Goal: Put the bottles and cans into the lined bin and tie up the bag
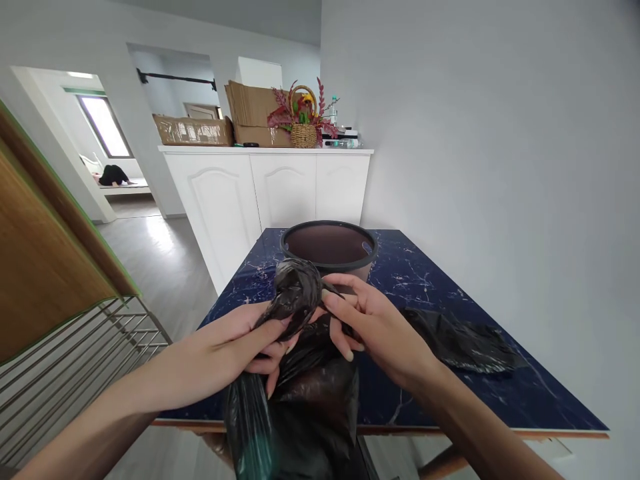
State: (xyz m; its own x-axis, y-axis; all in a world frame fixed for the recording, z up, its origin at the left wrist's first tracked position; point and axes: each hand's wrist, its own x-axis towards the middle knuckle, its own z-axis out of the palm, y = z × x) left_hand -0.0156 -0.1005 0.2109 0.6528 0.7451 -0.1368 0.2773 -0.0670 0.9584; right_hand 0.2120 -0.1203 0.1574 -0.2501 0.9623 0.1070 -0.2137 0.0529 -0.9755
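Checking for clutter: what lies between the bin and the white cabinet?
Head view: only bare blue marble tabletop between bin and white cabinet.

Bin (329,248) ahead, bare tabletop (500,393) right.

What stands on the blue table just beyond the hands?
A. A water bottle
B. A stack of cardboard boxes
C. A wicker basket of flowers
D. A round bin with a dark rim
D: the bin stands on the table right behind the left hand and right hand, which both grip a black bag; the basket sits on the far cabinet.
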